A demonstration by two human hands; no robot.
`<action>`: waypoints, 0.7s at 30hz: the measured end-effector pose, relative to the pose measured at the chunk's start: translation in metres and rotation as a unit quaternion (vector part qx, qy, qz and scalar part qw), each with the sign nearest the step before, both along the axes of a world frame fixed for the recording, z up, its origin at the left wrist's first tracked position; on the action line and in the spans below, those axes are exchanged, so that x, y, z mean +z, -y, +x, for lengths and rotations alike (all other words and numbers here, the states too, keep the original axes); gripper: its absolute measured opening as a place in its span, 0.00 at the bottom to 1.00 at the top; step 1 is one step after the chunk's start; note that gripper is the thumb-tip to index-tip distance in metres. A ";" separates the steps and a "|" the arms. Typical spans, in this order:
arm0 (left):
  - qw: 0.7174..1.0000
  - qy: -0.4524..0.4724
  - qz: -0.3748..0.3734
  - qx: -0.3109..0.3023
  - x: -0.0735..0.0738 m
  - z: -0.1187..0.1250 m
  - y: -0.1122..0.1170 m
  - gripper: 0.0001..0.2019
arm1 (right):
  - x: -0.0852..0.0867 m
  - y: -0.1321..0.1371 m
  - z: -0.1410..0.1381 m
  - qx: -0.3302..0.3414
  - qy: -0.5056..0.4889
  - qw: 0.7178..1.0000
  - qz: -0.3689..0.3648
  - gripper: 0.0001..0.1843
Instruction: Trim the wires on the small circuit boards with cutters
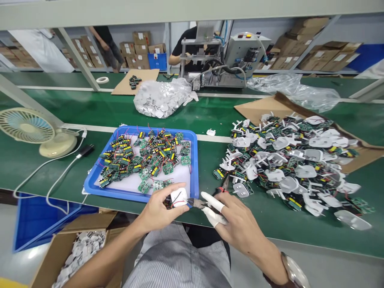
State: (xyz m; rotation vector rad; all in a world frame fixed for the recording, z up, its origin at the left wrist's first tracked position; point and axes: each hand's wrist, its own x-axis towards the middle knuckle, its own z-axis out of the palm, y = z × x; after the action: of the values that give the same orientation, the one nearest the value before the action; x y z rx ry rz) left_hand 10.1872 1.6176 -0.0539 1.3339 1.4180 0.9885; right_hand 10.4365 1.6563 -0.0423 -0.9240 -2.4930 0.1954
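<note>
Between thumb and fingers, my left hand (159,208) grips a white plug cover (179,197) with thin black and red wires on its face. My right hand (231,214), with white finger cots on two fingers, holds a pair of pliers (196,203) whose jaws reach the cover's right edge by the wires. Just behind my left hand is a blue tray (195,160) of green circuit boards (156,154) with yellow parts. To the right lies a big heap of white plug covers wired to boards (282,160). A second red-and-black handled tool (223,186) lies behind my right hand.
A small fan (28,128) and a black plug with a white cable (85,151) are at the left. Behind the tray sits a plastic bag of white parts (163,98). A machine (210,60) stands across the bench, with a person behind it. Below left is an open carton (81,248).
</note>
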 end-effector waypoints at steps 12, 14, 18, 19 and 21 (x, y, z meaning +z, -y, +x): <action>0.975 -0.149 0.158 -0.043 0.006 -0.003 -0.001 0.24 | 0.029 -0.012 -0.006 -0.031 0.125 0.971 0.200 0.07; 0.971 -0.155 0.176 -0.050 0.005 -0.004 -0.001 0.23 | 0.031 -0.013 -0.007 -0.020 0.134 0.968 0.213 0.08; 0.967 -0.167 0.178 -0.078 0.008 -0.006 -0.002 0.24 | 0.035 -0.015 -0.007 0.002 0.154 0.960 0.236 0.10; 0.967 -0.169 0.173 -0.085 0.009 -0.007 -0.002 0.24 | 0.036 -0.016 -0.007 0.010 0.157 0.956 0.246 0.10; 0.966 -0.171 0.164 -0.098 0.011 -0.009 -0.002 0.24 | 0.040 -0.018 -0.006 0.031 0.159 0.950 0.268 0.11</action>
State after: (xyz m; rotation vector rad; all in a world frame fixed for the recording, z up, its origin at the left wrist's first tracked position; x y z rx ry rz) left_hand 10.1782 1.6198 -0.0424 1.9273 1.3725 0.9170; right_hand 10.4306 1.6741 -0.0022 -0.6811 -2.6458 -0.6325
